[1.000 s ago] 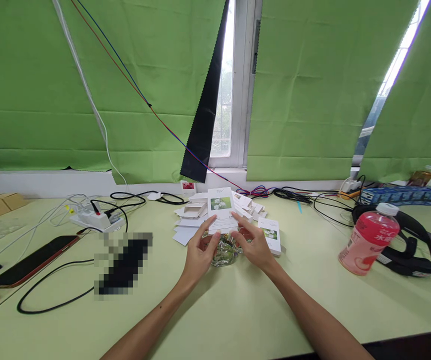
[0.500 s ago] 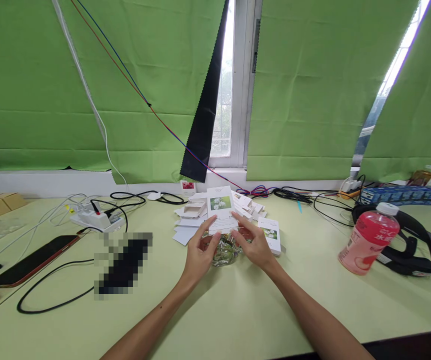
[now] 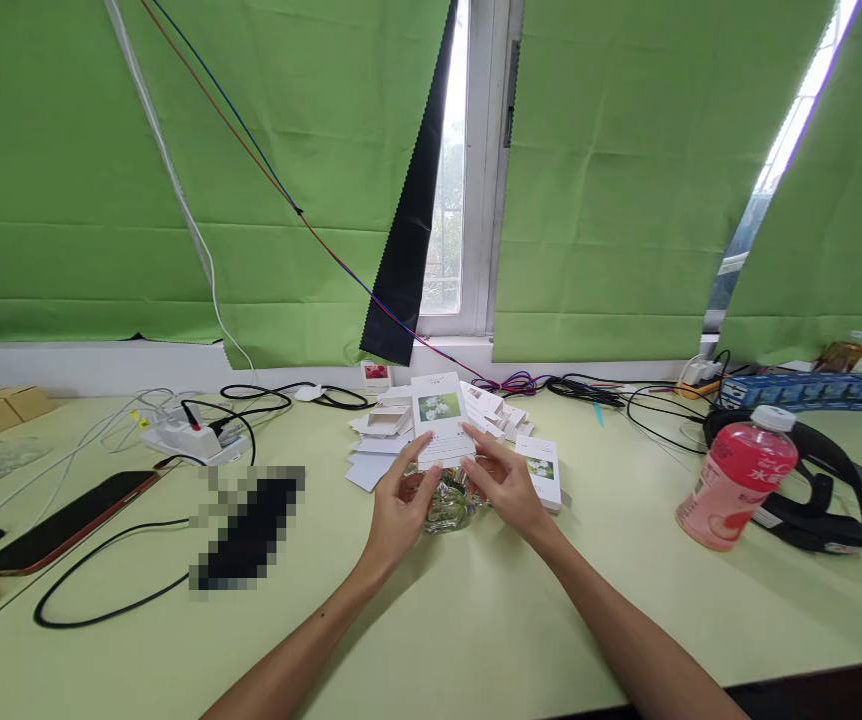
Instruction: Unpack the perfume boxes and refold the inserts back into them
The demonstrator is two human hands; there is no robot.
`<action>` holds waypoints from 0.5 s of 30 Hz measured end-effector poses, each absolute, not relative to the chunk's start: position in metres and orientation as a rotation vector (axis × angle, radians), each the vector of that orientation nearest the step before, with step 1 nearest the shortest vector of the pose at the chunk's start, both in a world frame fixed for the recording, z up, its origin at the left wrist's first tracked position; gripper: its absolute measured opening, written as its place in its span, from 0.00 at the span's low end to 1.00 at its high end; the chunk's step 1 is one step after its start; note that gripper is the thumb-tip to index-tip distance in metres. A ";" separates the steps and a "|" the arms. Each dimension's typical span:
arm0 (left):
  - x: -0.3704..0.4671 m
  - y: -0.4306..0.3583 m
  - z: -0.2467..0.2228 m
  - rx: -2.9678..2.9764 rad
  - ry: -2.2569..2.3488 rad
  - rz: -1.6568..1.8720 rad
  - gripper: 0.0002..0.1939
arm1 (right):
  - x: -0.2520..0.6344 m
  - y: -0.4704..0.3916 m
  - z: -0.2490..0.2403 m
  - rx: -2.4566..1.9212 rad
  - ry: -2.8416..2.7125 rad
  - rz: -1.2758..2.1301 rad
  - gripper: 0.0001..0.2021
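Between my two hands is a white card box (image 3: 440, 410) with a picture of white flowers on its face, tilted up towards me. My left hand (image 3: 403, 490) grips its lower left side, thumb in front. At its lower right side, my right hand (image 3: 504, 482) pinches it the same way. Below the box, a clear, shiny glass-like or plastic-wrapped item (image 3: 447, 510) lies on the table, partly hidden by my hands. A similar flower-printed box (image 3: 541, 472) lies just right of my right hand. Behind the held box, several white unfolded cartons (image 3: 380, 440) are piled.
A pink drink bottle (image 3: 738, 480) stands at the right, before a black headset-like strap (image 3: 828, 490). On the left are a power strip (image 3: 195, 435), a phone (image 3: 71, 520), a blurred dark object (image 3: 255, 525) and loose cables. Black cables (image 3: 585, 390) run along the back by the wall.
The held box has shifted very slightly, its top edge a little to the left. Both hands keep their grip in nearly the same place.
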State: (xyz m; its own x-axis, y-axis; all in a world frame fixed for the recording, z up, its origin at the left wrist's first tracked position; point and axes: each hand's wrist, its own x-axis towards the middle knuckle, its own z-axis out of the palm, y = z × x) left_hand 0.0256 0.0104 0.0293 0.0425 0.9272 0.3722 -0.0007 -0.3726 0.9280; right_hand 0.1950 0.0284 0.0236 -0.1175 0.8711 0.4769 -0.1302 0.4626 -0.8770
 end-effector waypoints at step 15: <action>0.027 0.009 0.032 1.477 0.960 1.451 0.33 | 0.194 0.031 0.019 -0.687 -1.416 1.004 0.28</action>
State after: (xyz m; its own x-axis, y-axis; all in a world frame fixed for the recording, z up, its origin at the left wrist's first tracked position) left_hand 0.0270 0.0091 0.0323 0.0394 0.9316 0.3613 -0.0313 -0.3603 0.9323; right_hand 0.1944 0.0314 0.0191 -0.1173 0.8750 0.4697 -0.1539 0.4513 -0.8790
